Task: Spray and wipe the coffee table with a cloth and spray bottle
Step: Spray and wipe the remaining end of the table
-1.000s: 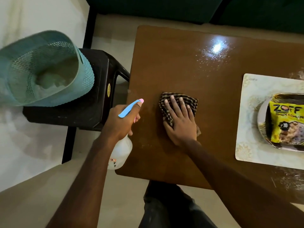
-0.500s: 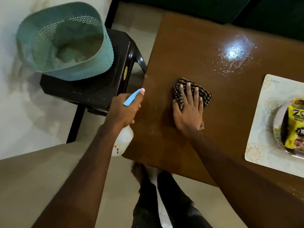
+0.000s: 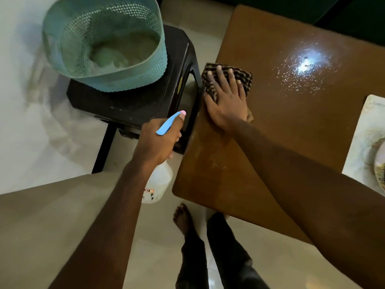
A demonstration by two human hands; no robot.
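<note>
The brown coffee table (image 3: 291, 132) fills the right side, with wet spray droplets glinting near its far middle. My right hand (image 3: 227, 101) lies flat with straight fingers on a dark checked cloth (image 3: 239, 77) at the table's left edge, part of the cloth overhanging it. My left hand (image 3: 160, 140) grips the neck of a white spray bottle (image 3: 160, 182) with a blue trigger head and pink nozzle, held beside the table's left edge, off the tabletop.
A black stool (image 3: 145, 101) stands just left of the table and carries a teal perforated basket (image 3: 104, 44). A pale placemat (image 3: 362, 147) with a plate lies at the right edge. My legs and a bare foot (image 3: 183, 217) are on the tiled floor below.
My right hand has slid the cloth leftward to the table's left edge. The camera has shifted left, so the mat and plate are nearly out of view. My left hand keeps its hold on the bottle.
</note>
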